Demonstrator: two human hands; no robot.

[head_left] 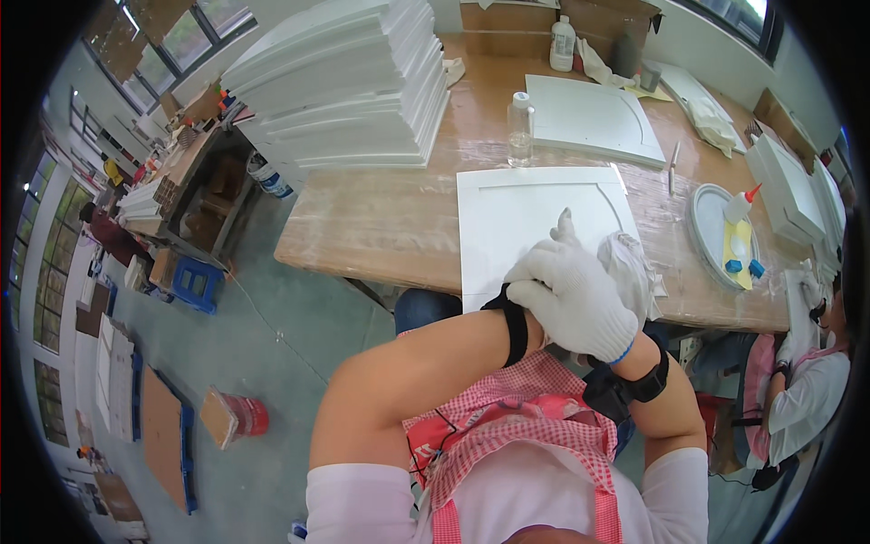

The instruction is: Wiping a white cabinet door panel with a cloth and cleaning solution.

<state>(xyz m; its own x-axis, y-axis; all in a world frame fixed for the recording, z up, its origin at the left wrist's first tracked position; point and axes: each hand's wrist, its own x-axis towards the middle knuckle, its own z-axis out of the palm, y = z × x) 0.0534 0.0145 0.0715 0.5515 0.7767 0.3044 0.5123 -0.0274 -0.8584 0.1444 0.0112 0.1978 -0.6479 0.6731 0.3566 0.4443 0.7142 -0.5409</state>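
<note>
My forearms cross in front of me. My right hand [577,288], in a white knit glove, lies over my left wrist. Its lower fingers curl at the black wrist strap [517,328] there, while one grey-tipped finger sticks out away from me. Partly behind it is my left hand [625,263], also in a white glove; its fingers cannot be made out. Under both hands lies a white panel [503,213] with a curved groove, close to the table's near edge. A black strap with a boxy device [625,390] sits on my right forearm.
On the wooden table [362,227] stand a tall stack of white panels [344,100], a clear bottle [520,131] and another white panel [594,118]. At right are a round tray [702,227] and a red-tipped glue bottle [740,204]. A co-worker [802,399] sits at far right.
</note>
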